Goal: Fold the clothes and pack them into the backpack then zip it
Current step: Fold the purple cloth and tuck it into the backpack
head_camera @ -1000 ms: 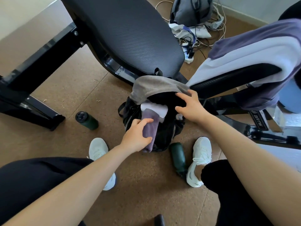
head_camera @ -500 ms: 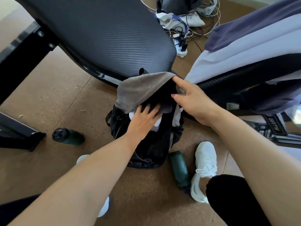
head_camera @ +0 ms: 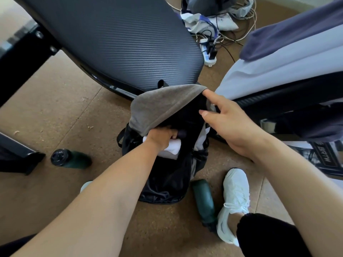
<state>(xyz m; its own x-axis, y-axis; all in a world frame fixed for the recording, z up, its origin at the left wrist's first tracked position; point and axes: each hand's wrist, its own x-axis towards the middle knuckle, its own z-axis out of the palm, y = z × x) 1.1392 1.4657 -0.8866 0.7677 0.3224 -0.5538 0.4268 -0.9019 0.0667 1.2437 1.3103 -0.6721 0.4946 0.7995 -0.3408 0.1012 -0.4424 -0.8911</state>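
Backpack open; left hand fingers inside; right hand at rim.

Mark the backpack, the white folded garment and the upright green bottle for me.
backpack (head_camera: 163,184), head view, black front panel.
white folded garment (head_camera: 171,148), head view, edge showing below the left hand.
upright green bottle (head_camera: 78,160), head view, its side.

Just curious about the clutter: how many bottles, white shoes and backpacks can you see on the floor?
Bottles: 2, one at left, one by the right shoe.
White shoes: 2, right, left mostly hidden.
Backpacks: 2, black one, grey one behind.
Total: 6
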